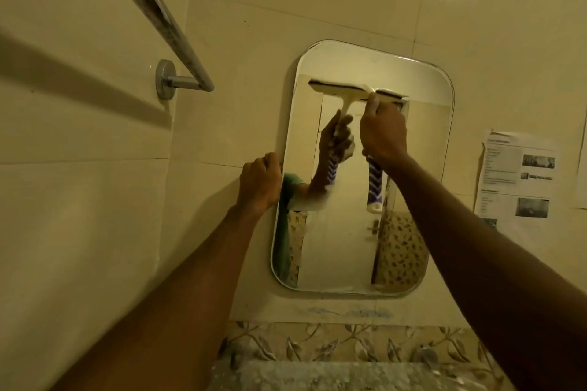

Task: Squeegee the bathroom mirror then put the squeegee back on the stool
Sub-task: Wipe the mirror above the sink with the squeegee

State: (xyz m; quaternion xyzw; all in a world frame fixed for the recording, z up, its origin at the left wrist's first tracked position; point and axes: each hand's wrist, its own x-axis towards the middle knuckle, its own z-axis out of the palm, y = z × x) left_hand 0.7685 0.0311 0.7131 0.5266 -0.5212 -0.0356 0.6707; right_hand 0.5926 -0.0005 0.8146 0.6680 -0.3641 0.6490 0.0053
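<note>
Glossy cream ceramic wall tiles [95, 231] gleam. At ten o'clock from the rounded glass mirror [336, 247], a polished chrome towel rail [165, 18]; at three o'clock, matt printed paper sheets [514, 174]. The white plastic squeegee [374, 180] looks smooth.

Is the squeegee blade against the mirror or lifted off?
Against it: the white squeegee with blue chevron handle meets its reflection on the rounded mirror.

A: What colours is your squeegee [374, 179]?
B: White head; your handle is zigzagged blue and white.
A: And the wall you face?
B: Plain cream wall tiles [95, 200], and a border strip [349, 346] patterned with pale leaves and vines near you. Your towel rail [165, 18] on the left is shiny silver. The paper [514, 174] on the right is white with grey print. Your mirror [336, 247] reflects brown-speckled tiling.
</note>
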